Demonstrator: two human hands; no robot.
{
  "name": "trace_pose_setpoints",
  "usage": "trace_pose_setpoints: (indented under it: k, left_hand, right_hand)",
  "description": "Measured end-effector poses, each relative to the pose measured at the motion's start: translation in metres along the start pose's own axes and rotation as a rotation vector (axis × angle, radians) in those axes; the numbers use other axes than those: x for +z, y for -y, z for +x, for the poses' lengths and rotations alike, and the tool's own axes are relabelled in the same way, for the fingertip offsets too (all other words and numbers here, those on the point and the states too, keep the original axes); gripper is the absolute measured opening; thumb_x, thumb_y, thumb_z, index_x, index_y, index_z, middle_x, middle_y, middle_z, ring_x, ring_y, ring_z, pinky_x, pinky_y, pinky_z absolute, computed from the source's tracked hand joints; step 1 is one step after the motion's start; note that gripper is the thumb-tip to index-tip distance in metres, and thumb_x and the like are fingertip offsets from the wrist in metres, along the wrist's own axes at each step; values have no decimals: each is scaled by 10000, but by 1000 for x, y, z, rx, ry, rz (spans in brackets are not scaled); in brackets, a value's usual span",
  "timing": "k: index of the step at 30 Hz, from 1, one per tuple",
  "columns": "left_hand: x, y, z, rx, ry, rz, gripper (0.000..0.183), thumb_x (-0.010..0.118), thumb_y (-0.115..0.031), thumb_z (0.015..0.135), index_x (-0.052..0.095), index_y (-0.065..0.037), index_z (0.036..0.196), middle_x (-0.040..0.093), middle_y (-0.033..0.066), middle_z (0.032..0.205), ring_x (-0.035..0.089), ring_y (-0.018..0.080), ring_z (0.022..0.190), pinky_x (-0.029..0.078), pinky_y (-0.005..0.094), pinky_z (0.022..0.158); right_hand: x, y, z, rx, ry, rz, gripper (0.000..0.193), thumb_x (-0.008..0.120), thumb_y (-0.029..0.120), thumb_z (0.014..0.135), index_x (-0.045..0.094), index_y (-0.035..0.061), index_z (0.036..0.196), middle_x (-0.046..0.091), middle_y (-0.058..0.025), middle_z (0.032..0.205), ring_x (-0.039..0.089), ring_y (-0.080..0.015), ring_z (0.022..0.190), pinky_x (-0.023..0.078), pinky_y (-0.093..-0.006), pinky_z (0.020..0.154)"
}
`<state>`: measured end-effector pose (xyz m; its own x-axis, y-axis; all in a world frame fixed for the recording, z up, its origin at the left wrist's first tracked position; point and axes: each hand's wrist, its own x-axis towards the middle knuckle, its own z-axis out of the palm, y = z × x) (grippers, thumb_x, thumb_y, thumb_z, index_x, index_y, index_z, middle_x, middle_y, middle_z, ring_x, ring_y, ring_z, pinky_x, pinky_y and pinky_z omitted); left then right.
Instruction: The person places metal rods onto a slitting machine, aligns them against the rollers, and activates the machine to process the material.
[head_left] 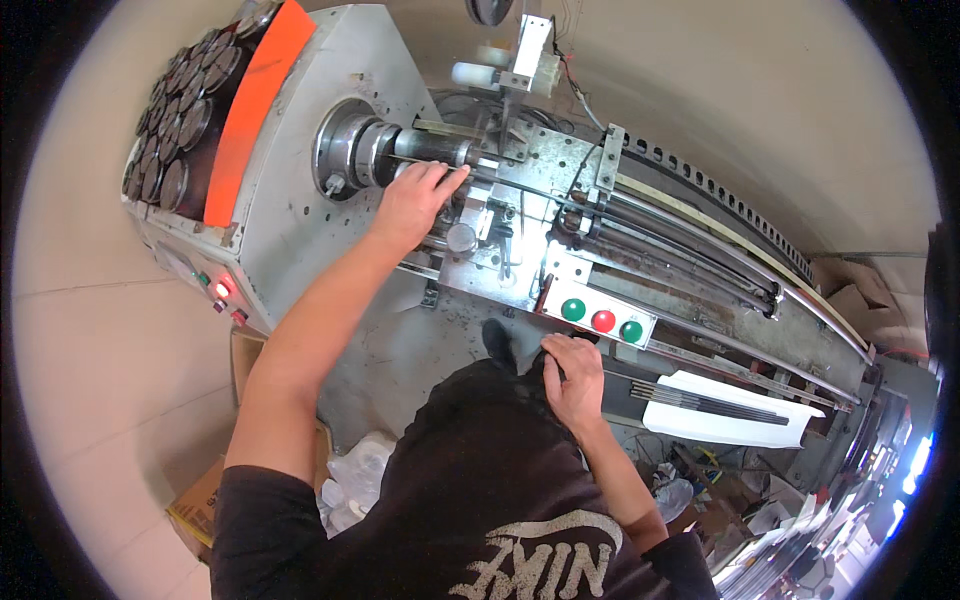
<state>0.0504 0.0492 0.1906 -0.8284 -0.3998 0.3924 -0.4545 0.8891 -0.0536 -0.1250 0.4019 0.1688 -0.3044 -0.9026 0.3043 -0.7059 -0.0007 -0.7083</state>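
Note:
My left hand (412,204) reaches over the machine by the round metal chuck (346,150). Its fingers are closed at a thin metal rod (520,187) that runs rightward from the chuck along the bed. Beside those fingers is a thick steel cylinder (432,148) in line with the chuck. My right hand (574,378) is at the near edge of the machine, just under a white button panel (600,316) with two green buttons and a red one. The fingers of this hand are curled, and what is in them, if anything, is hidden.
Dark rods (710,405) lie on a white sheet (680,428) at the right. Round metal pieces (180,130) are stacked behind an orange panel (258,115) on the grey headstock (300,170). Below stand a cardboard box (200,500) and a plastic bag (358,478).

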Motion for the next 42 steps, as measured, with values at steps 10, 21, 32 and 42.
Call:
trace_pose_setpoints:
  k: [10, 21, 32, 42]
  left_hand:
    - [-1, 1, -3, -42, -8, -29, 625, 624, -34, 857, 616, -189, 1462, 650, 87, 1233, 643, 291, 1158, 561, 403, 990]
    - [7, -8, -14, -83, -68, -34, 534, 636, -130, 866, 644, -206, 1395, 649, 58, 1160, 642, 269, 1142, 553, 384, 992]
    - [17, -11, -11, -125, -71, -62, 572, 635, -127, 885, 618, -247, 1443, 664, 61, 1227, 651, 281, 1201, 557, 402, 1035]
    - [8, -2, -13, -97, -32, 16, 621, 594, -85, 927, 526, -140, 1542, 648, 92, 1238, 626, 285, 1183, 535, 385, 1044]
  right_hand:
    - [53, 34, 99, -229, 79, -2, 401, 720, 20, 881, 657, 34, 1277, 704, -148, 1222, 653, -353, 1125, 480, -468, 1003]
    - [113, 36, 189, -296, 408, -32, 146, 691, 79, 910, 737, 55, 1046, 682, -156, 1108, 643, -379, 1090, 517, -479, 974]
    - [109, 26, 193, -308, 462, 67, 314, 713, 73, 927, 707, 42, 1239, 681, -167, 1259, 628, -374, 1206, 509, -459, 1050]
    - [72, 35, 92, -231, 208, 26, 439, 738, 82, 899, 665, 70, 1332, 579, -197, 1464, 561, -426, 1326, 460, -494, 1118]
